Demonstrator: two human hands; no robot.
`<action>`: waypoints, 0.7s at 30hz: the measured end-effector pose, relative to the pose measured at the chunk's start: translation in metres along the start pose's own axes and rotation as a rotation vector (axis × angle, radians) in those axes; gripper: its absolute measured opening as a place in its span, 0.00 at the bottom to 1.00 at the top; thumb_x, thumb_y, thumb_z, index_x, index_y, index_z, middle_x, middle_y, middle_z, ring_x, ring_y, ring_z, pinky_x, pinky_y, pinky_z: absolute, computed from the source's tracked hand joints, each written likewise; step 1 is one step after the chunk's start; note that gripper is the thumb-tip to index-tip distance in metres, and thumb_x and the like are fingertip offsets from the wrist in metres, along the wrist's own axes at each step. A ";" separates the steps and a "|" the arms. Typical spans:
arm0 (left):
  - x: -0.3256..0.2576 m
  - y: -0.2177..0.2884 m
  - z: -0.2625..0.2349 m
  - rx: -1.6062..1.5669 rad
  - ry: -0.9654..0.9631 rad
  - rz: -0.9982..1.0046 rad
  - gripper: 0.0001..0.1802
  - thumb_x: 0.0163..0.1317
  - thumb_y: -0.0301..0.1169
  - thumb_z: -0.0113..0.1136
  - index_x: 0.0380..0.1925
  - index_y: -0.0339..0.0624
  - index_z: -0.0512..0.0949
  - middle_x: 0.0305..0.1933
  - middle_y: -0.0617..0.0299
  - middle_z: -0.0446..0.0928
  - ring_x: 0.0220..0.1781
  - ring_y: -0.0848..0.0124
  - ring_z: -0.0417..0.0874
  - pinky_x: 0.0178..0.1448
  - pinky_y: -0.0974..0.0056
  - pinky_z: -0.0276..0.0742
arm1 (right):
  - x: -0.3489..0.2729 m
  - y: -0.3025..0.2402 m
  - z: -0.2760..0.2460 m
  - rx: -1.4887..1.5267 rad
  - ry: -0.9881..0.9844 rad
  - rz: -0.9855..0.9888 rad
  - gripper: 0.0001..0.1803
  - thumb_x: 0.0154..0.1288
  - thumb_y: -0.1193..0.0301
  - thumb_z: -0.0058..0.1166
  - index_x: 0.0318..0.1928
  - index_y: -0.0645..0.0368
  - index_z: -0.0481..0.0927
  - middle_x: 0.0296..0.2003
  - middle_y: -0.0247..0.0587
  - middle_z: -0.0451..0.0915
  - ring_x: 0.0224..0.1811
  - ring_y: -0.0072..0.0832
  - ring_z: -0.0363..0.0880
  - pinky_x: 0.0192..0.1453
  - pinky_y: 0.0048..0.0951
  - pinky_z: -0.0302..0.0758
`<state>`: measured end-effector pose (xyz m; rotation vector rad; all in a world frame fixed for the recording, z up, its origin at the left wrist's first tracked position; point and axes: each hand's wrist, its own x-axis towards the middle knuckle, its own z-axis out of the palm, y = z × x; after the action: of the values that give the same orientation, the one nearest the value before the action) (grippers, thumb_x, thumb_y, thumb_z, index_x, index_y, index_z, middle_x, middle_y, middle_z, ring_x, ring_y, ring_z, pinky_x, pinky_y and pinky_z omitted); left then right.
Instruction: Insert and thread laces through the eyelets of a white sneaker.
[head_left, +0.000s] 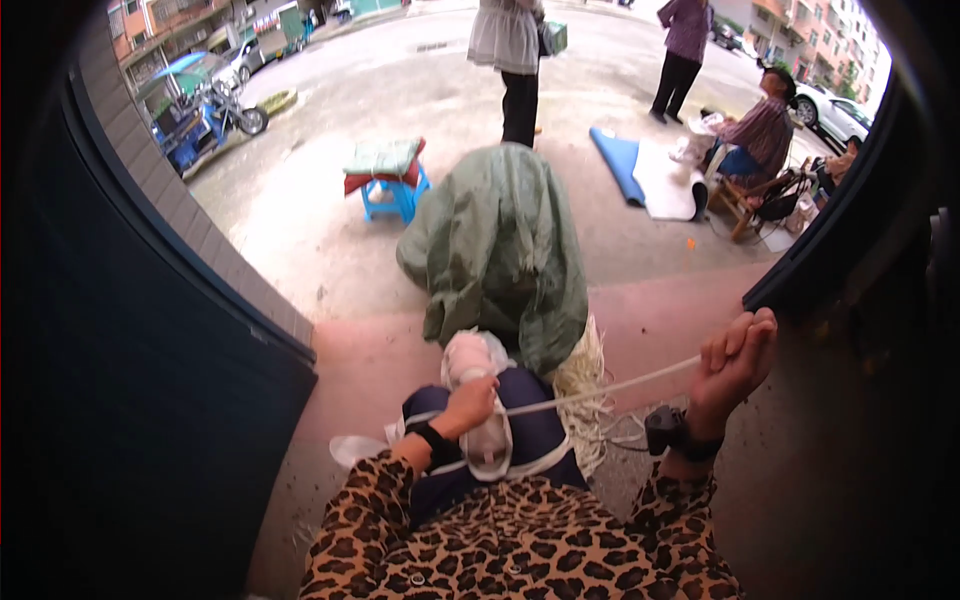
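Observation:
Over my lap, my left hand (472, 405) is closed around the middle of a pale pink and white piece shaped like a shoe (490, 440). Its rounded end points toward me. Beyond that hand, a pinkish rounded part (467, 355) shows with thin white wrapping beside it. A narrow white strip (610, 387) runs taut from the shoe-shaped piece by my left hand to my right hand (737, 358), which is raised far to the right in a fist around its end. How the strip is fastened at the left hand is hidden.
A large green sack (500, 250) stands just ahead of my knees. Loose whitish strips (585, 400) hang at its right. Farther out are a blue stool (390, 195) with folded cloths, a seated person (760, 130) and two standing people. Dark door panels flank me.

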<state>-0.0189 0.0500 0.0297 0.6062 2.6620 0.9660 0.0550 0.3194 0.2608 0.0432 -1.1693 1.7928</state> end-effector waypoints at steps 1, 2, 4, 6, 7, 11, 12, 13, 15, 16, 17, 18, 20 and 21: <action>-0.006 -0.020 0.001 0.100 -0.010 -0.039 0.11 0.54 0.31 0.47 0.37 0.43 0.75 0.36 0.48 0.76 0.39 0.50 0.77 0.44 0.51 0.72 | 0.000 0.014 -0.011 -0.022 0.066 0.056 0.12 0.69 0.62 0.38 0.30 0.54 0.61 0.16 0.24 0.51 0.12 0.10 0.44 0.13 0.14 0.45; -0.012 -0.022 -0.006 0.143 0.004 -0.082 0.11 0.55 0.33 0.48 0.36 0.42 0.75 0.37 0.47 0.76 0.40 0.50 0.77 0.44 0.52 0.72 | 0.001 0.027 -0.028 -0.034 0.067 0.130 0.12 0.69 0.64 0.39 0.29 0.54 0.62 0.15 0.23 0.49 0.13 0.10 0.44 0.14 0.15 0.44; -0.029 -0.036 -0.019 0.096 0.071 0.063 0.13 0.53 0.36 0.55 0.30 0.36 0.75 0.33 0.47 0.74 0.37 0.52 0.75 0.41 0.56 0.71 | -0.007 0.047 -0.040 -0.231 0.035 0.269 0.07 0.68 0.66 0.40 0.33 0.55 0.66 0.15 0.22 0.51 0.14 0.10 0.47 0.16 0.15 0.45; -0.036 -0.033 -0.029 0.068 0.026 0.075 0.12 0.52 0.35 0.56 0.31 0.38 0.74 0.33 0.49 0.73 0.36 0.53 0.75 0.40 0.57 0.71 | -0.023 0.081 -0.053 -0.449 -0.123 0.433 0.08 0.67 0.65 0.43 0.34 0.55 0.69 0.16 0.20 0.53 0.14 0.09 0.48 0.15 0.15 0.46; -0.038 -0.031 -0.031 0.075 0.029 0.073 0.11 0.52 0.34 0.56 0.31 0.38 0.74 0.33 0.50 0.73 0.36 0.52 0.75 0.39 0.56 0.71 | -0.035 0.099 -0.053 -0.572 -0.247 0.514 0.07 0.66 0.66 0.45 0.37 0.55 0.72 0.17 0.20 0.57 0.15 0.08 0.50 0.15 0.15 0.48; -0.031 -0.022 -0.031 0.306 -0.048 0.038 0.08 0.53 0.33 0.54 0.29 0.39 0.73 0.31 0.51 0.73 0.34 0.51 0.76 0.38 0.54 0.72 | -0.110 0.143 -0.040 -0.675 -0.927 0.730 0.09 0.59 0.68 0.52 0.32 0.62 0.78 0.25 0.34 0.77 0.26 0.20 0.73 0.33 0.23 0.71; -0.031 -0.020 -0.030 0.342 -0.066 0.032 0.08 0.53 0.32 0.54 0.28 0.39 0.73 0.30 0.50 0.73 0.33 0.51 0.76 0.37 0.54 0.72 | -0.134 0.152 -0.042 -0.627 -1.053 0.726 0.10 0.58 0.67 0.52 0.31 0.62 0.78 0.25 0.38 0.78 0.26 0.25 0.75 0.32 0.26 0.71; -0.031 -0.020 -0.028 0.379 -0.083 0.030 0.08 0.53 0.32 0.54 0.27 0.39 0.73 0.29 0.50 0.74 0.33 0.50 0.76 0.36 0.53 0.72 | -0.154 0.158 -0.043 -0.576 -1.177 0.717 0.10 0.57 0.66 0.52 0.31 0.62 0.78 0.24 0.41 0.78 0.25 0.30 0.77 0.32 0.29 0.72; -0.035 -0.031 -0.028 0.311 -0.050 0.020 0.07 0.53 0.30 0.53 0.27 0.38 0.75 0.27 0.49 0.75 0.31 0.50 0.77 0.35 0.54 0.72 | -0.181 0.158 -0.034 -0.787 -1.407 0.734 0.12 0.56 0.64 0.52 0.30 0.60 0.78 0.25 0.50 0.77 0.30 0.41 0.78 0.34 0.36 0.72; -0.039 -0.035 -0.032 0.133 -0.060 -0.008 0.07 0.51 0.29 0.52 0.24 0.36 0.76 0.26 0.47 0.75 0.31 0.52 0.78 0.34 0.55 0.72 | -0.191 0.161 -0.032 -0.792 -1.443 0.709 0.12 0.56 0.63 0.51 0.30 0.59 0.78 0.25 0.51 0.77 0.31 0.44 0.77 0.34 0.39 0.72; -0.042 -0.031 -0.038 -0.049 -0.078 -0.032 0.07 0.49 0.27 0.51 0.21 0.35 0.76 0.25 0.45 0.75 0.30 0.53 0.79 0.34 0.56 0.72 | -0.200 0.160 -0.032 -0.803 -1.471 0.690 0.13 0.56 0.62 0.49 0.30 0.59 0.78 0.25 0.52 0.77 0.31 0.46 0.76 0.34 0.41 0.71; -0.044 -0.026 -0.044 -0.189 -0.148 -0.209 0.08 0.49 0.28 0.51 0.20 0.33 0.77 0.23 0.45 0.76 0.27 0.56 0.79 0.33 0.58 0.72 | -0.208 0.162 -0.034 -0.823 -1.479 0.618 0.13 0.56 0.62 0.48 0.28 0.58 0.78 0.24 0.51 0.76 0.30 0.46 0.76 0.33 0.42 0.72; -0.047 -0.035 -0.048 -0.276 -0.187 -0.290 0.08 0.50 0.27 0.52 0.24 0.34 0.77 0.21 0.55 0.74 0.26 0.67 0.76 0.31 0.65 0.70 | -0.213 0.160 -0.025 -0.852 -1.450 0.564 0.12 0.56 0.63 0.48 0.28 0.58 0.77 0.24 0.51 0.76 0.29 0.46 0.76 0.33 0.42 0.72; -0.050 -0.038 -0.048 -0.365 -0.220 -0.363 0.08 0.52 0.27 0.52 0.28 0.34 0.77 0.19 0.64 0.73 0.24 0.79 0.72 0.28 0.71 0.68 | -0.216 0.160 -0.021 -0.886 -1.418 0.502 0.11 0.56 0.64 0.48 0.28 0.58 0.77 0.23 0.51 0.76 0.29 0.47 0.76 0.33 0.42 0.72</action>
<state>-0.0029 -0.0259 0.0448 0.1317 2.2177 1.1543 0.0648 0.1736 0.0344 0.6128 -3.1091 1.3196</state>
